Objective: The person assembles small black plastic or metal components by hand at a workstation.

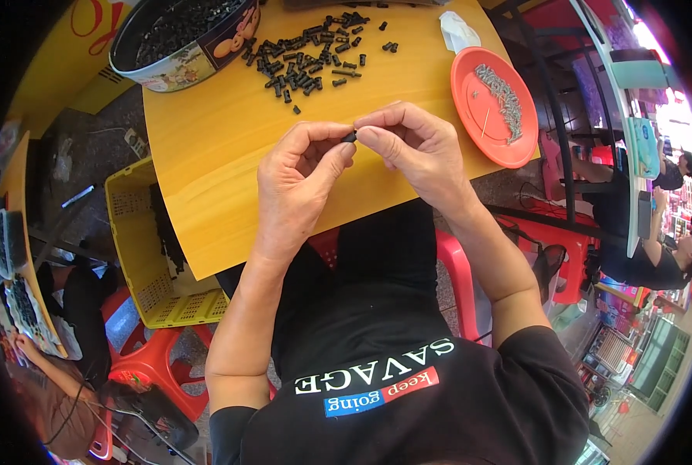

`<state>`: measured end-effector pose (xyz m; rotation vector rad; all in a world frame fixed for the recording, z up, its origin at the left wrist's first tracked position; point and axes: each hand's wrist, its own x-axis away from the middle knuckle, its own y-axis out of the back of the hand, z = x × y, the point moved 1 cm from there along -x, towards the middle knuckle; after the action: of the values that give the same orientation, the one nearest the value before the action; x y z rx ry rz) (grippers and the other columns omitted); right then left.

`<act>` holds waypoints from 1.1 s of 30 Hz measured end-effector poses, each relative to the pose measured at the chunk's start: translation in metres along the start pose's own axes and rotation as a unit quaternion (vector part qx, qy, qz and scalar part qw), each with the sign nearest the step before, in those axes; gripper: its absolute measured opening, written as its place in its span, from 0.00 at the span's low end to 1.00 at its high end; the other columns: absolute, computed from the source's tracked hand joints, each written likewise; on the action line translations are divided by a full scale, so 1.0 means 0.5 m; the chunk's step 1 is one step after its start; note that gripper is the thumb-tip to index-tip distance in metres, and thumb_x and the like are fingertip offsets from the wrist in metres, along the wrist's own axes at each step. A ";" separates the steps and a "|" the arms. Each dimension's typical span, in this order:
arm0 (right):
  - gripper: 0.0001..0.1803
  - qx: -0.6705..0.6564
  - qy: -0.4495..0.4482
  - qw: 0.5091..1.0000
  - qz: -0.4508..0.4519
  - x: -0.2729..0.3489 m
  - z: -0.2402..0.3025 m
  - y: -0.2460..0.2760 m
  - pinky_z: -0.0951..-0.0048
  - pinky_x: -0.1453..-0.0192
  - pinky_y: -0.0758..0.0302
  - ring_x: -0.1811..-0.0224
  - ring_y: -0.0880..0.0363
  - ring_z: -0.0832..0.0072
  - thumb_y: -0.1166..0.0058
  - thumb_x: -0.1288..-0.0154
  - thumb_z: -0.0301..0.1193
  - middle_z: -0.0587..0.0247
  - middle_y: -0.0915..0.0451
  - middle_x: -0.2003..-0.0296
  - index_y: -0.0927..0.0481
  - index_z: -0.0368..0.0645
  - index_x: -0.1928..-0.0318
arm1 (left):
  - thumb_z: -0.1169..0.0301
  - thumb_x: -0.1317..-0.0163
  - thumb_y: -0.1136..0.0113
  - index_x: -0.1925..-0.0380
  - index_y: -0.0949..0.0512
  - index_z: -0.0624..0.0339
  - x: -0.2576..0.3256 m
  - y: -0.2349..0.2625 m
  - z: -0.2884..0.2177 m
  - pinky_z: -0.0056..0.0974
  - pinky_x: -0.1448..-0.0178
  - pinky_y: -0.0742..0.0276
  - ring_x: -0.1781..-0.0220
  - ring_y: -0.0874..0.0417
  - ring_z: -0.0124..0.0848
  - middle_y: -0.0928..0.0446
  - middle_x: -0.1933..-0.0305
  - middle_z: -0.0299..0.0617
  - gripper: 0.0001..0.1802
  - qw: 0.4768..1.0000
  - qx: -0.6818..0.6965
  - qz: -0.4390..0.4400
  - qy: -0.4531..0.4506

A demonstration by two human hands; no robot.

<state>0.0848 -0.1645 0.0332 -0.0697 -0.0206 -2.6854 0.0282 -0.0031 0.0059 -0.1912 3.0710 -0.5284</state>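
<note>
Above the near part of the yellow table, my left hand (298, 174) pinches a small black plastic part (350, 137) between thumb and fingertips. My right hand (417, 151) meets it there, thumb and forefinger pressed together at the part's end. Whatever those right fingertips hold is hidden or too small to name. Beyond my hands lies a loose pile of black cylindrical plastic parts (311, 58). To the right, an orange-red plate (470, 105) bears many small grey metal pieces (505, 105), perhaps screws, and a thin pale stick (485, 120).
A round tin (183, 70) full of black pieces stands at the table's far left. Crumpled white paper (458, 32) lies by the plate. Below the table's left edge is a yellow crate (140, 291). Other people sit at both sides, near red stools (156, 360).
</note>
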 end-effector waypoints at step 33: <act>0.11 0.325 0.096 0.940 -0.034 -0.142 0.035 0.077 0.74 0.68 0.25 0.76 0.23 0.80 0.41 0.36 0.32 0.60 0.18 0.77 0.15 0.37 0.60 | 0.78 0.35 0.37 0.56 0.21 0.65 0.000 0.001 0.000 0.26 0.55 0.23 0.63 0.20 0.20 0.20 0.63 0.34 0.08 0.999 0.012 -0.017 0.025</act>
<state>0.1661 -0.1675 0.0469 0.4034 -0.8525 -2.5977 0.0282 -0.0027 0.0058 -0.2339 3.1124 -0.5797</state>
